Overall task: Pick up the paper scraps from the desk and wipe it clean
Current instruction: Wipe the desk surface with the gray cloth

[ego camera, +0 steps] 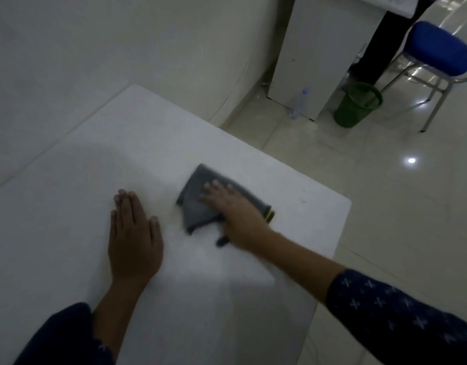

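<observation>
Right hand (235,217) is down flat on the grey cloth (197,198) at the centre of the frame, fingers stretched straight across it, pressing it onto the white desk (174,133). Left hand (133,243) lies palm-down on the desk at lower left, near the cloth but apart from it, 4 fingers straight and together, holding nothing. Upper right, on the floor, a green bin (357,105) stands beside a blue stool (440,48).

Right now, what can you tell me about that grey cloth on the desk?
The grey cloth looks soft, folded into a rumpled pad, with a yellow-and-black trim at its right edge. It lies flat on the white desk, towards the desk's right side. The right hand presses on it with fingers spread. Its outline is blurred.
</observation>
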A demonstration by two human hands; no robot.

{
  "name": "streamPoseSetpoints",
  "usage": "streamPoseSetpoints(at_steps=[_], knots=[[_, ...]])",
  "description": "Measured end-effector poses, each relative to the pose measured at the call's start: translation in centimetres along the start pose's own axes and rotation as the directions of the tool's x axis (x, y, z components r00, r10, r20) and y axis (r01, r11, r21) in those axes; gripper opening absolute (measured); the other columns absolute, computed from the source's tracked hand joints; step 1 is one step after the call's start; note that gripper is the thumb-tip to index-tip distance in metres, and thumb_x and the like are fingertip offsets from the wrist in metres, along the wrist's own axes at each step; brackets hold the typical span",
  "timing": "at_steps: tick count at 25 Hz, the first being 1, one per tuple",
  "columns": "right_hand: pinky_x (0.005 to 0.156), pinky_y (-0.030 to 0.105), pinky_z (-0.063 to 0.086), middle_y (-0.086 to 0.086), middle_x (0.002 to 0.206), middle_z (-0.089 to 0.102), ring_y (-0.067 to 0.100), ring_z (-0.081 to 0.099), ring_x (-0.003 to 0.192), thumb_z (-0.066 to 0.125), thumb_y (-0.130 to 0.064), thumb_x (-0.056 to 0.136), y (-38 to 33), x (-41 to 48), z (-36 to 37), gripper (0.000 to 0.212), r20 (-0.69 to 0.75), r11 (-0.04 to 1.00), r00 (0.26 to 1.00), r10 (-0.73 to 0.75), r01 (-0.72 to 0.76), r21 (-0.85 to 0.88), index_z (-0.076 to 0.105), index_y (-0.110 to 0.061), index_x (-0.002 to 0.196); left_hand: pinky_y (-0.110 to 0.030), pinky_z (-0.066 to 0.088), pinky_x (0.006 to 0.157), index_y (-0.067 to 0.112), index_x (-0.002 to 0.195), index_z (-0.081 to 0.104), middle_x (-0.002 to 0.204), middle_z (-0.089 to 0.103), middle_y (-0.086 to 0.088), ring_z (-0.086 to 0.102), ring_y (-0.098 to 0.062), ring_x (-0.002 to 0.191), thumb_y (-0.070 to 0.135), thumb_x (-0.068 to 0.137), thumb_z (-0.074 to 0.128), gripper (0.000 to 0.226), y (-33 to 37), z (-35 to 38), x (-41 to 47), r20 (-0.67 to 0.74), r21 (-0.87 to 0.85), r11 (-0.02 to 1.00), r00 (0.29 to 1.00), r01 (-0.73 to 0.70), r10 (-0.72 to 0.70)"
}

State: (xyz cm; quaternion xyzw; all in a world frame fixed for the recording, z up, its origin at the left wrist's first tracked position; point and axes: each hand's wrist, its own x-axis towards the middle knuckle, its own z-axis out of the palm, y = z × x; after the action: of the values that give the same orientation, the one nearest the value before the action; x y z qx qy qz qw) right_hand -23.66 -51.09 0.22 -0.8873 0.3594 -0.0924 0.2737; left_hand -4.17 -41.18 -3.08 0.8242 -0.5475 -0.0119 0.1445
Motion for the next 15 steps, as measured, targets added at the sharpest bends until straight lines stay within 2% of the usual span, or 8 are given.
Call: streamPoseSetpoints(at_steps=[3, 5, 7, 9, 11, 12, 13, 15], knots=[[0.12, 0.035, 0.007, 0.009, 0.155, 0.026, 0.024, 0.018, 0.145, 0.059, -0.017, 0.084, 5.8, 4.6, -3.9, 0.063, -0.204, 0.934, 0.911, 0.358, -0.349, 0.08, 0.036, -0.014, 0.142, -0.047, 0.021, 0.114, -0.011, 0.14, 0.026, 0.149, 0.023, -0.029, 0.02, -0.038, 0.141, 0.03, 0.092, 0.022, 0.063, 0.1, -0.1, -0.4, 0.0, -0.031, 0.999, 0.999, 0.036, -0.036], [0.117, 0.045, 0.024, 0.013, 0.151, 0.032, 0.03, 0.027, 0.141, 0.05, -0.021, 0.088, 6.3, 6.3, -5.5, 0.057, -0.272, 0.894, 0.853, 0.445, -0.405, 0.193, 0.036, -0.012, 0.142, -0.047, 0.022, 0.113, -0.011, 0.139, 0.028, 0.149, 0.023, -0.029, 0.021, -0.038, 0.14, 0.033, 0.092, 0.021, 0.065, -1.1, -0.8, -0.5, 0.001, -0.03, 0.999, 1.0, 0.016, -0.016], [0.115, 0.043, 0.029, 0.011, 0.149, 0.036, 0.028, 0.031, 0.139, 0.056, -0.013, 0.087, 3.7, 6.2, -4.5, 0.058, -0.204, 0.954, 0.932, 0.298, -0.282, 0.104, 0.038, -0.013, 0.142, -0.046, 0.021, 0.113, -0.01, 0.14, 0.028, 0.149, 0.024, -0.027, 0.02, -0.036, 0.141, 0.036, 0.093, 0.021, 0.066, -3.4, -1.7, -0.6, -0.009, -0.028, 0.999, 1.0, 0.014, -0.015], [0.119, 0.04, 0.021, 0.01, 0.149, 0.038, 0.024, 0.03, 0.14, 0.065, -0.008, 0.081, -1.3, 4.9, -1.0, 0.064, 0.067, 0.992, 0.99, -0.126, 0.126, 0.009, 0.042, -0.015, 0.14, -0.044, 0.02, 0.113, -0.009, 0.141, 0.027, 0.15, 0.023, -0.025, 0.018, -0.032, 0.141, 0.041, 0.094, 0.017, 0.069, -6.4, -2.6, -1.2, -0.011, -0.011, 1.0, 1.0, 0.028, -0.028], [0.119, 0.037, 0.005, 0.011, 0.151, 0.034, 0.025, 0.018, 0.144, 0.066, -0.005, 0.073, -5.6, 4.6, 3.6, 0.072, 0.365, 0.855, 0.794, -0.486, 0.518, 0.014, 0.041, -0.014, 0.14, -0.046, 0.02, 0.114, -0.01, 0.141, 0.025, 0.15, 0.023, -0.024, 0.02, -0.033, 0.141, 0.041, 0.096, 0.015, 0.069, -8.6, -2.9, -1.7, 0.004, -0.012, 0.999, 0.999, 0.042, -0.042], [0.119, 0.037, -0.001, 0.01, 0.153, 0.029, 0.026, 0.01, 0.146, 0.063, -0.004, 0.073, -7.3, 5.4, 5.3, 0.073, 0.432, 0.785, 0.707, -0.56, 0.62, 0.004, 0.039, -0.013, 0.141, -0.049, 0.021, 0.113, -0.011, 0.14, 0.024, 0.149, 0.024, -0.025, 0.021, -0.035, 0.14, 0.037, 0.095, 0.016, 0.067, -9.3, -2.9, -1.8, -0.004, -0.02, 0.997, 0.997, 0.077, -0.077], [0.119, 0.038, -0.004, 0.008, 0.155, 0.026, 0.026, 0.006, 0.146, 0.06, -0.005, 0.074, -8.2, 7.2, 6.5, 0.073, 0.448, 0.754, 0.676, -0.586, 0.657, -0.006, 0.037, -0.014, 0.142, -0.049, 0.02, 0.114, -0.012, 0.14, 0.023, 0.149, 0.024, -0.025, 0.023, -0.036, 0.14, 0.034, 0.094, 0.017, 0.065, -9.6, -2.8, -1.8, -0.025, -0.036, 0.99, 0.99, 0.136, -0.137], [0.12, 0.039, -0.002, 0.005, 0.156, 0.024, 0.024, 0.005, 0.147, 0.057, -0.006, 0.075, -9.5, 11.8, 7.7, 0.073, 0.389, 0.783, 0.728, -0.565, 0.621, -0.025, 0.035, -0.017, 0.144, -0.044, 0.014, 0.116, -0.009, 0.142, 0.021, 0.15, 0.023, -0.023, 0.02, -0.032, 0.141, 0.036, 0.095, 0.016, 0.066, -9.9, -2.6, -1.5, -0.063, -0.072, 0.966, 0.965, 0.249, -0.253]])
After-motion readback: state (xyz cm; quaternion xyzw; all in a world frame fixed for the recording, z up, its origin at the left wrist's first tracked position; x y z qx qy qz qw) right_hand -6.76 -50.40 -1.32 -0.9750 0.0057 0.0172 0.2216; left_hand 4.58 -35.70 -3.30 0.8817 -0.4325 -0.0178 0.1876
